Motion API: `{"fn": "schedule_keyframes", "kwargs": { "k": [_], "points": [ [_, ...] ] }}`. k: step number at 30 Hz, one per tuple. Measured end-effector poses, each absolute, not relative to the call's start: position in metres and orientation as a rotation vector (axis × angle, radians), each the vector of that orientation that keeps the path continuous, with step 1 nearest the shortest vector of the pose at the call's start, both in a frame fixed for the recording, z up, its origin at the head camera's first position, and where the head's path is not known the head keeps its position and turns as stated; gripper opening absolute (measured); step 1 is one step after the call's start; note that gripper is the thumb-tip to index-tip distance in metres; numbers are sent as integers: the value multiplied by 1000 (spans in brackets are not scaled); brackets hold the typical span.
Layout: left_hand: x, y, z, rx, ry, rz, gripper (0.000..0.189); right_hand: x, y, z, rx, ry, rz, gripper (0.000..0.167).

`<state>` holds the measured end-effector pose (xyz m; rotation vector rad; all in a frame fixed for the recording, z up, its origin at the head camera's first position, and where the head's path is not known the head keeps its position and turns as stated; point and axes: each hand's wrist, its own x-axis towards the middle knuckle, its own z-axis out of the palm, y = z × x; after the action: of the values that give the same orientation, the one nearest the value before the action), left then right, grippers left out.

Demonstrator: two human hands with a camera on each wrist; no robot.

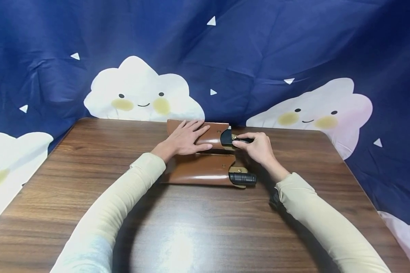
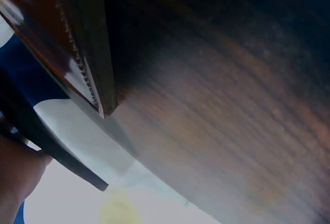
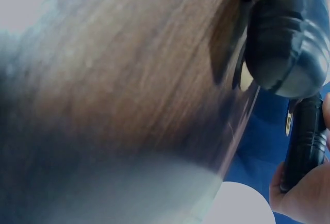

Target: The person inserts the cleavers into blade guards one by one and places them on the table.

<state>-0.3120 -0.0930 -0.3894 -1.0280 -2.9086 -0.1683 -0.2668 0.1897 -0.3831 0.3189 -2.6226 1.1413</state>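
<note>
Two brown leather sheaths lie one behind the other on the table, their mouths to the right. My left hand (image 1: 187, 138) rests on the far sheath (image 1: 215, 136) with its fingers spread. From that sheath's mouth a dark flat part and a black-handled tool (image 3: 305, 144) stick out. My right hand (image 1: 260, 147) pinches that tool's handle between thumb and fingers. Nearer to me lies the other sheath (image 1: 198, 170), with a ridged black handle (image 1: 242, 178) protruding beside a brass snap. In the left wrist view, the near sheath's stitched edge (image 2: 77, 64) fills the upper left.
The wood-grain table (image 1: 177, 227) reaches back to a blue curtain (image 1: 239, 45) printed with white smiling clouds. The table's far edge lies close behind the far sheath. A dark band (image 1: 275, 199) sits at my right wrist.
</note>
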Motion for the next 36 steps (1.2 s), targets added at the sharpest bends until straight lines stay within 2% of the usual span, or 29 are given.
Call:
{"fn": "schedule_keyframes", "kwargs": {
  "k": [26,36],
  "points": [
    [-321,-91,-407,-1010,-3118,-269,88,-282,187,-397,188,-2772,1271,30],
    [-322,-85,-408,-1019,-3170,-159,90,-290,191,-399,334,-2930,1140,28]
  ]
}}
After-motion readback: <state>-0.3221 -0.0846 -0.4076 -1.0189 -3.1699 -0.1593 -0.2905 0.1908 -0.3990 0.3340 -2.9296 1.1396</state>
